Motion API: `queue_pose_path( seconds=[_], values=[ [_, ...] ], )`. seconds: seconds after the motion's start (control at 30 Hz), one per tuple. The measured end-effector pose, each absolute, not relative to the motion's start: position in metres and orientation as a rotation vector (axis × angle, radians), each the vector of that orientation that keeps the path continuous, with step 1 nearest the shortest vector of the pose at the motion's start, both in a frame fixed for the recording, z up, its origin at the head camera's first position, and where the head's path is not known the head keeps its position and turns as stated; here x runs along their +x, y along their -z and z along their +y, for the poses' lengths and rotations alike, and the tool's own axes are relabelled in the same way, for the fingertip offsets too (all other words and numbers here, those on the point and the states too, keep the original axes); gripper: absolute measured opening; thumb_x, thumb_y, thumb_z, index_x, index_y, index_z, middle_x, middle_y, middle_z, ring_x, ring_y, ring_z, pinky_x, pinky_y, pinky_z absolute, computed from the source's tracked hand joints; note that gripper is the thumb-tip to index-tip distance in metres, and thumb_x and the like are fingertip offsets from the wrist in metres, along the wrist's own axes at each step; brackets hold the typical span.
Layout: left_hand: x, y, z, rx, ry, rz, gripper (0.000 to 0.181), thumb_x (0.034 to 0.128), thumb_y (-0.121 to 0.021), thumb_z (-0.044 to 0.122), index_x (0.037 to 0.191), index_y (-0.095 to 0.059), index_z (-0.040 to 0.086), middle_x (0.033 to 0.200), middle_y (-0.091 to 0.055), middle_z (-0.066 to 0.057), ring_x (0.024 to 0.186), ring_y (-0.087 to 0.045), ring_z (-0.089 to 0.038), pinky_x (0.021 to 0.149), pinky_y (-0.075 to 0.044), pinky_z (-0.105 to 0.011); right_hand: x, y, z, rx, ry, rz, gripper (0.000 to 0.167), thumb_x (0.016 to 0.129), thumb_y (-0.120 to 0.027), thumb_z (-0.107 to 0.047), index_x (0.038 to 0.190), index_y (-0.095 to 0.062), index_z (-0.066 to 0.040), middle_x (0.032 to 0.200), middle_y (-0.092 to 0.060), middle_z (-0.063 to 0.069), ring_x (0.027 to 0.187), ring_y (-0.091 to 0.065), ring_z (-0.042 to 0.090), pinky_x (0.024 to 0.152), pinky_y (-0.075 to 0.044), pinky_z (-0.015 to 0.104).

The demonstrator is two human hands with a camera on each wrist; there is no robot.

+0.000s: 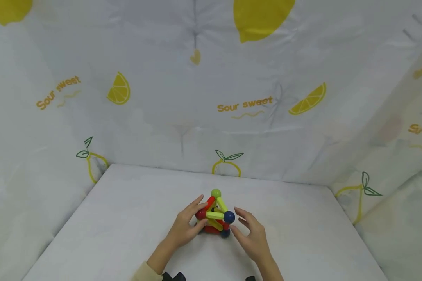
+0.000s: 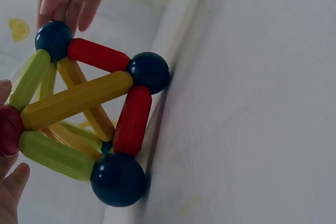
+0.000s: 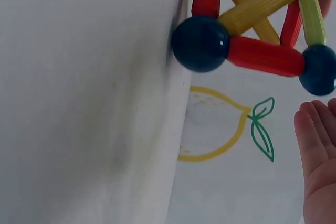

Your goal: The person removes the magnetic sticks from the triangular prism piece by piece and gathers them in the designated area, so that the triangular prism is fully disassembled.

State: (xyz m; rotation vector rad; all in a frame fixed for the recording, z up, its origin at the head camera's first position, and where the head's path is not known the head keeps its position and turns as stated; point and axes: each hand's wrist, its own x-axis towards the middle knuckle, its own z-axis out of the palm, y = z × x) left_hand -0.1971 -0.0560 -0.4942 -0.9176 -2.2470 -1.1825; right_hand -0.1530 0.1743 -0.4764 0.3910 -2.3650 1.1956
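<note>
A toy frame of plastic rods and balls, seemingly a magnetic building set, stands on the white table. My left hand (image 1: 183, 227) holds it by the red ball (image 1: 201, 214), thumb below and fingers above. A green ball (image 1: 216, 193) tops the frame, and a blue ball (image 1: 229, 217) forms its upper right corner. Beside that ball is my right hand (image 1: 254, 237), its fingers loosely spread and gripping nothing. The left wrist view shows crossed yellow rods (image 2: 79, 100), red rods (image 2: 133, 121) and a lower blue ball (image 2: 149, 72). The frame's far side is partly hidden.
The white table (image 1: 126, 218) spreads around the frame. Lemon-printed white cloth (image 1: 161, 97) hangs behind and at both sides. Small black objects (image 1: 176, 276) show at the bottom edge, near the wrists.
</note>
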Motion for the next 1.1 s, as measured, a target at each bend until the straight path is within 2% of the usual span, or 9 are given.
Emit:
queue_pose_path(
  seconds=[0.2, 0.4, 0.57, 0.83, 1.1],
  values=[
    [-0.199, 0.496, -0.046, -0.971, 1.361, -2.188, 0.031, 0.0819, -0.073, 0.01, 0.111, -0.065, 0.004, 0.138, -0.052, -0.017, 0.124, -0.053, -0.03, 0.098, -0.049, -0.037, -0.156, 0.483, 0.159, 0.395, -1.282, -2.289, 0.049, 0.072, -0.08, -0.002, 0.117, -0.061, -0.003, 0.113, -0.065, 0.004, 0.104, -0.064, 0.02, 0.083, -0.056, 0.025],
    [-0.2, 0.497, -0.044, -0.93, 1.42, -2.185, 0.027, 0.0809, -0.074, 0.01, 0.107, -0.067, 0.006, 0.136, -0.055, -0.012, 0.124, -0.054, -0.028, 0.098, -0.048, -0.032, -0.158, 0.482, 0.153, 0.326, -1.394, -2.256, 0.044, 0.071, -0.078, 0.003, 0.112, -0.063, 0.0, 0.111, -0.065, 0.01, 0.102, -0.065, 0.026, 0.082, -0.057, 0.029],
    [-0.203, 0.497, -0.044, -0.908, 1.441, -2.191, 0.025, 0.0825, -0.072, 0.014, 0.105, -0.068, 0.006, 0.134, -0.057, -0.011, 0.123, -0.054, -0.028, 0.098, -0.048, -0.029, -0.153, 0.463, 0.149, 0.297, -1.478, -2.252, 0.039, 0.073, -0.075, 0.007, 0.109, -0.062, 0.005, 0.109, -0.065, 0.017, 0.102, -0.065, 0.031, 0.082, -0.057, 0.031],
    [-0.204, 0.499, -0.045, -0.905, 1.405, -2.208, 0.024, 0.0817, -0.073, 0.016, 0.105, -0.069, 0.015, 0.133, -0.058, -0.007, 0.124, -0.055, -0.025, 0.097, -0.049, -0.03, -0.167, 0.489, 0.162, 0.273, -1.696, -2.241, 0.04, 0.077, -0.077, -0.011, 0.113, -0.061, -0.004, 0.114, -0.064, 0.009, 0.107, -0.063, 0.016, 0.087, -0.054, 0.025],
    [-0.203, 0.497, -0.046, -0.921, 1.381, -2.204, 0.024, 0.0817, -0.072, 0.015, 0.105, -0.068, 0.009, 0.133, -0.058, -0.01, 0.123, -0.055, -0.026, 0.096, -0.049, -0.029, -0.17, 0.49, 0.166, 0.276, -1.801, -2.229, 0.037, 0.078, -0.077, -0.011, 0.112, -0.063, -0.004, 0.115, -0.065, 0.011, 0.107, -0.063, 0.012, 0.088, -0.053, 0.024]
  ],
)
